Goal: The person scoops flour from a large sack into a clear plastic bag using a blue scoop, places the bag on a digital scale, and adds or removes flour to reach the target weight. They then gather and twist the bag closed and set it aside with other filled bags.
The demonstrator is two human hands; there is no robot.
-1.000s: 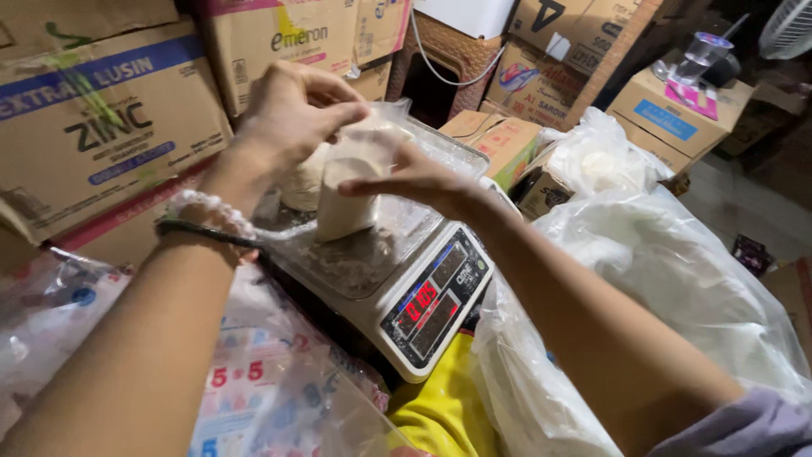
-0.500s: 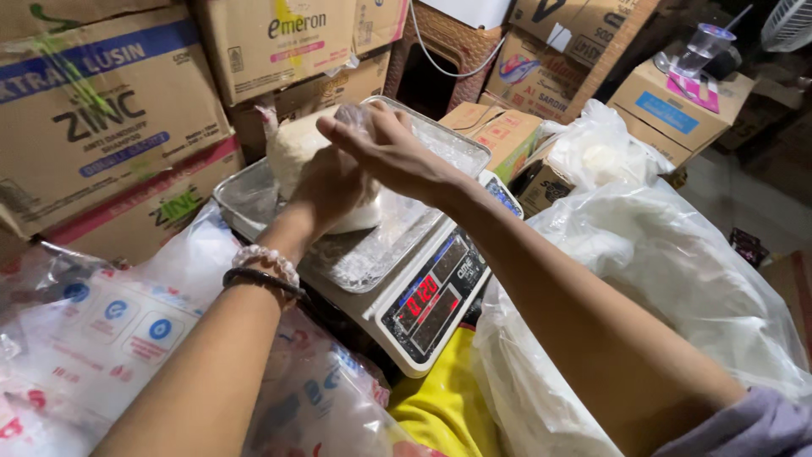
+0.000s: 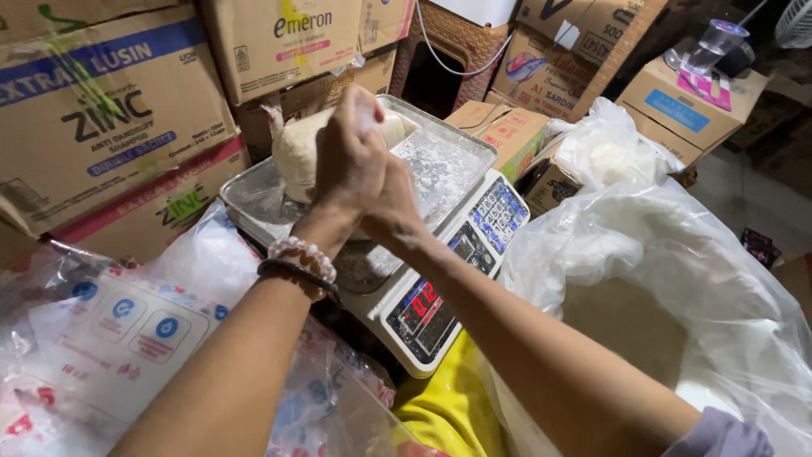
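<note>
A small clear plastic bag of white powder (image 3: 298, 151) lies on its side in the metal tray (image 3: 448, 156) of a digital scale (image 3: 440, 279). My left hand (image 3: 348, 152) is closed around the bag's neck end. Pressed against it from the right, my right hand (image 3: 396, 207) also grips at the bag's neck; its fingers are mostly hidden behind the left hand. A beaded bracelet and a dark band (image 3: 300, 262) circle my left wrist. White powder dusts the tray.
Stacked cardboard boxes (image 3: 110, 110) stand behind and left of the scale. A large open plastic sack of white powder (image 3: 660, 296) fills the right. Printed plastic packs (image 3: 127, 330) lie at lower left. A plastic cup (image 3: 710, 42) sits on a box at the far right.
The bag has gone from upright to lying on its side in the tray. Both hands came together at its neck, and the view shifted slightly.
</note>
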